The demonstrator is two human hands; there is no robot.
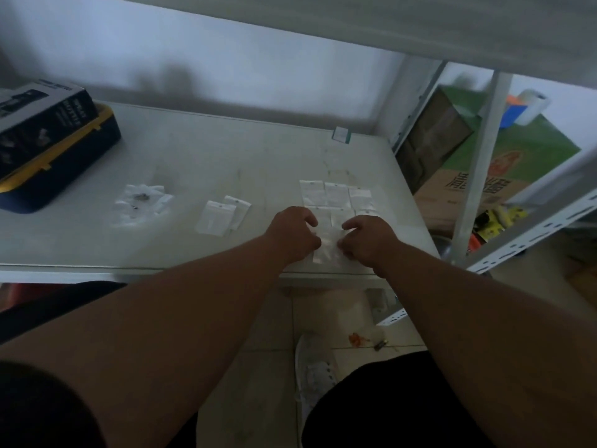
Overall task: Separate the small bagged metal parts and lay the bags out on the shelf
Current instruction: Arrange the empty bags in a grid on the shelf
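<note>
Just right of the frame's centre, our left hand (292, 236) and right hand (366, 242) pinch opposite edges of one small clear bag (327, 247), held low over the front of the white shelf (226, 156). Directly behind our knuckles lie the laid-out bags (336, 195) in neat rows. Two loose bags (223, 215) sit to the left, then a crumpled pile of bags (140, 202). A blue-and-yellow case (61, 166) with a dark box (38, 124) on top occupies the upper left.

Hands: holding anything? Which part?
Both grip one clear bag above the shelf's front edge: left hand pinches its left edge, right hand its right edge.
</note>
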